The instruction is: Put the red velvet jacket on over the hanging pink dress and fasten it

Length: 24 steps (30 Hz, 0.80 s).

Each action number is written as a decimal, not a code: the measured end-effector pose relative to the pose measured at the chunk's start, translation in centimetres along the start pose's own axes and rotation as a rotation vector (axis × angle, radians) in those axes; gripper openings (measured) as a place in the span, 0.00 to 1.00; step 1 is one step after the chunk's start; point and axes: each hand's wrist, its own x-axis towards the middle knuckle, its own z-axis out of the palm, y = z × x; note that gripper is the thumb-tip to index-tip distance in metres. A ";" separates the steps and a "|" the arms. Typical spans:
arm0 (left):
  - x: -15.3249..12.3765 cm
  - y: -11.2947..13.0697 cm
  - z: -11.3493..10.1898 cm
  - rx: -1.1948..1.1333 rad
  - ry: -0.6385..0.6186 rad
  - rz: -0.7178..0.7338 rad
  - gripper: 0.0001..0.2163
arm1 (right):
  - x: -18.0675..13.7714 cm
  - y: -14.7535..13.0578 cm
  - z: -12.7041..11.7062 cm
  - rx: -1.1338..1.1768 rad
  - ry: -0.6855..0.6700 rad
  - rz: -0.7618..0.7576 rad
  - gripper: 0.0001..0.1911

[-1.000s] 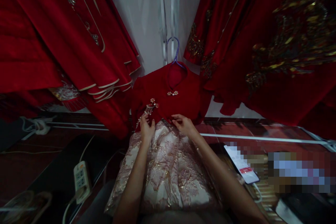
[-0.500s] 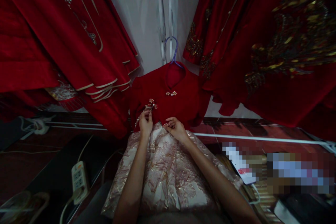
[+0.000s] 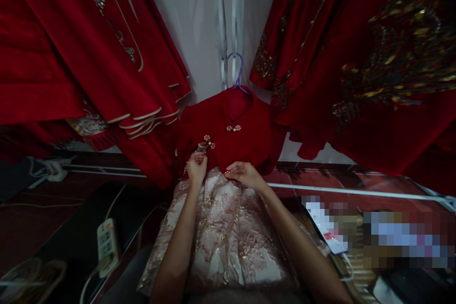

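A red stand-collar bodice (image 3: 245, 147) hangs from a purple hanger (image 3: 239, 73), with a pink and gold brocade skirt (image 3: 217, 232) below it. A flower brooch with beaded tassels (image 3: 207, 143) is on the bodice's left side. My left hand (image 3: 197, 167) is closed at the lower end of this brooch, its fingertips pinching the tassel strands. Pinched together at the waist seam, the fingers of my right hand (image 3: 245, 174) are at a small beaded trim (image 3: 227, 173), largely covered by the fingertips. A beaded clasp (image 3: 233, 128) sits under the collar.
Red garments (image 3: 135, 80) hang at the left, and sequined red ones (image 3: 388, 71) at the right. A power strip (image 3: 107, 247) lies on a dark surface at lower left. A white rail (image 3: 349, 191) crosses low on the right, above a phone-like white object (image 3: 329, 232) with a cable.
My right hand has turned flatter at the waist, its fingers stretching more to the left. My left hand stays by the brooch, slightly lower. The view has shifted a little.
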 end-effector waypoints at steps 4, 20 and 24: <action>-1.3 2.1 -2.5 -0.100 0.031 -0.040 0.08 | -0.3 -2.7 0.5 0.041 -0.016 -0.051 0.14; -2.8 1.6 -2.7 -0.538 -0.056 -0.297 0.15 | 3.7 -3.4 6.1 -0.185 0.225 -0.201 0.06; -3.0 2.0 -3.0 -0.505 -0.069 -0.281 0.16 | 3.5 -2.8 6.9 -0.146 0.317 -0.250 0.07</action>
